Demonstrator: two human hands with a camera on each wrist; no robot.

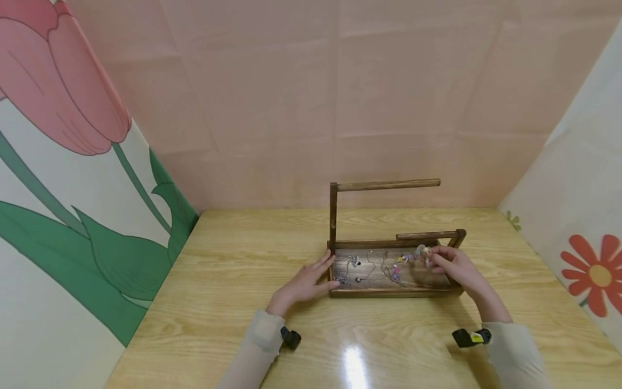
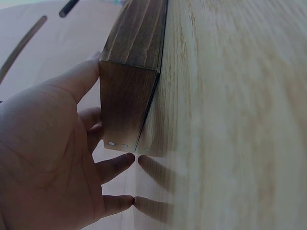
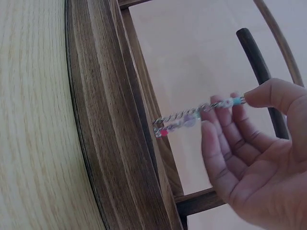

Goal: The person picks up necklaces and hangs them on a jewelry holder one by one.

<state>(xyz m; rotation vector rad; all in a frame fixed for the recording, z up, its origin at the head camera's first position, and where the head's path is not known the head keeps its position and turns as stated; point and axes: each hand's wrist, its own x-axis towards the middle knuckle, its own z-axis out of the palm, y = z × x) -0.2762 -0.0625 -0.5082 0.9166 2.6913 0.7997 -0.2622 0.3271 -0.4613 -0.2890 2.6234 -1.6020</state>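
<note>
Head: my right grip [image 1: 455,265] pinches a multicoloured beaded chain [image 1: 421,250] over the right half of a dark-brown rectangular wooden tray [image 1: 396,293]. Left wrist: my left grip [image 2: 53,139], spread, touches the tray's end. Right wrist: the chain extends from my pinch.

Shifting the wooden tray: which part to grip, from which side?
Probably the left end wall of the wooden tray, coming from the left, where the left hand is: its outer face looks flat and exposed, while jewellery lying inside argues against reaching in.
</note>
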